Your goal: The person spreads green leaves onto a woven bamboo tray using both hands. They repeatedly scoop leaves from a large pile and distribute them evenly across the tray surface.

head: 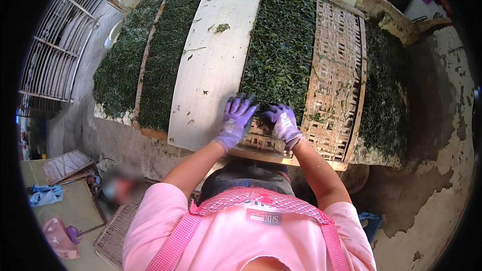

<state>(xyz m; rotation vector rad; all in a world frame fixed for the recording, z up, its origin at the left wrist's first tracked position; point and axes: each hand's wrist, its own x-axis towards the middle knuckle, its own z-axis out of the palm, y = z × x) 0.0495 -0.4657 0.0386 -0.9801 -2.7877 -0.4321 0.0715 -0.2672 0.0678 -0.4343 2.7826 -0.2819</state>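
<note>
Both my hands wear purple gloves with dark fingertips. My left hand (pixel 235 120) lies spread at the near left corner of a strip of wet green seaweed (pixel 282 45), beside the edge of a long white board (pixel 218 56). My right hand (pixel 280 122), its fingers bent, touches the near edge of the same seaweed. Under and beside the strip shows a woven bamboo screen (pixel 333 75) in a wooden frame; its slats are bare at the near end, below my hands. Scraps of seaweed cling to the board and to the screen. What my fingertips press on is partly hidden.
More seaweed layers (pixel 171 56) lie left of the board, and another (pixel 384 94) hangs at the right. Slatted racks (pixel 60 41) stand at the upper left. At the lower left are a woven mesh tray (pixel 124 226), a blue cloth (pixel 47 195) and a pink bag (pixel 60 237).
</note>
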